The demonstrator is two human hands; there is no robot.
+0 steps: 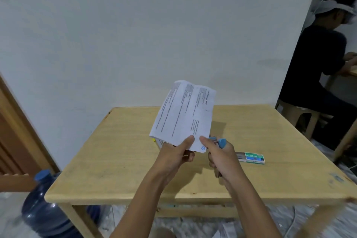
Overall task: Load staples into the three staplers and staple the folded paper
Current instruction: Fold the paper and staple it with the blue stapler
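Above the middle of the wooden counter (pixel 116 150), the left hand (pixel 176 155) is pinching the lower edge of the folded paper (pixel 183 116), with the thumb lying on the printed face and the other fingers curling underneath. The paper is standing clear of the counter and tilting away toward the wall. Just beside it, the right hand (pixel 220 157) is gripping a blue stapler (pixel 221 142), its fingers wrapping round the body while the thumb is reaching onto the paper's lower right corner. Whether the stapler is biting the sheet I cannot tell. A green staple box (pixel 252 157) is lying on the counter just right of that hand, its tray showing partly out. Something yellow and white is peeking from under the paper's left corner, too hidden to name. A blue water jug (pixel 44 212) is standing on the floor by the counter's left leg. At the far right another person (pixel 316 67) in a dark shirt is sitting on a stool (pixel 295 114).
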